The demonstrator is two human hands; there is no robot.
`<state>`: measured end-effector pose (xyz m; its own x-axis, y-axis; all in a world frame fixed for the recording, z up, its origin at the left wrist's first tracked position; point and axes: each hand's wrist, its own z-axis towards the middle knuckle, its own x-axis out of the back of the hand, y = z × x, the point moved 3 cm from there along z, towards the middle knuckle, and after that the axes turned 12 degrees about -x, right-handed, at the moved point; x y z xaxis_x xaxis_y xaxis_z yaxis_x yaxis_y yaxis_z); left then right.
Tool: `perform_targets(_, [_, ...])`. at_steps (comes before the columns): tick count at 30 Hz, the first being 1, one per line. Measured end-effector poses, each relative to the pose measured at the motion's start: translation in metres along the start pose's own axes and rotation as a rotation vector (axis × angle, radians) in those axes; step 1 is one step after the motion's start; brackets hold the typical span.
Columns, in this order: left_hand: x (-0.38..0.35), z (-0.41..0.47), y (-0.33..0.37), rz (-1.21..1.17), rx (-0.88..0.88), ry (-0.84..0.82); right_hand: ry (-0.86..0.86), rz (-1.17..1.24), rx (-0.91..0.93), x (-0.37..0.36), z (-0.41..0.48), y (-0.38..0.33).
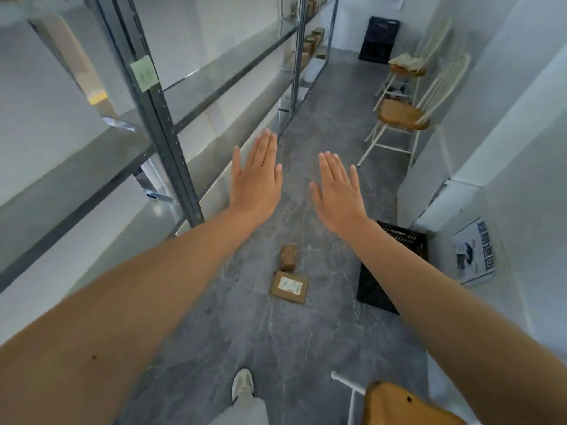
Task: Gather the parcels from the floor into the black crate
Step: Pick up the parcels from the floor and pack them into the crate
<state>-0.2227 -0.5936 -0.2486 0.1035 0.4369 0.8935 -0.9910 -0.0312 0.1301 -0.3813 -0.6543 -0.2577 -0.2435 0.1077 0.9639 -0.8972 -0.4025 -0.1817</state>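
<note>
Two brown parcels lie on the grey floor ahead of me: a small one [288, 256] and, nearer, a flat one with a white label [289, 287]. A black crate [376, 289] stands on the floor to their right, against the wall, partly hidden by my right forearm. My left hand [257, 176] and my right hand [339, 191] are stretched out in front of me, palms down, fingers straight, holding nothing, well above the parcels.
Metal shelving [159, 118] runs along the left, with brown boxes [313, 41] on its far shelves. Two white chairs with wooden seats [405, 115] stand on the right. Another black crate [379, 38] stands at the far wall. A wooden seat [399, 403] sits at the bottom right.
</note>
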Motion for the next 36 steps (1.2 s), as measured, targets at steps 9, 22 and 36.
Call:
perform_targets(9, [-0.106, 0.077, -0.107, -0.104, -0.035, -0.189, -0.160, -0.018, -0.111, -0.094, 0.105, -0.016])
perform_targets(22, [-0.243, 0.146, -0.112, -0.251, 0.088, -0.389, -0.320, -0.024, -0.155, -0.199, 0.197, 0.060])
perform_targets(36, [-0.476, 0.161, -0.110, -0.298, 0.380, -0.528, -0.700, -0.109, -0.185, -0.432, 0.256, 0.191])
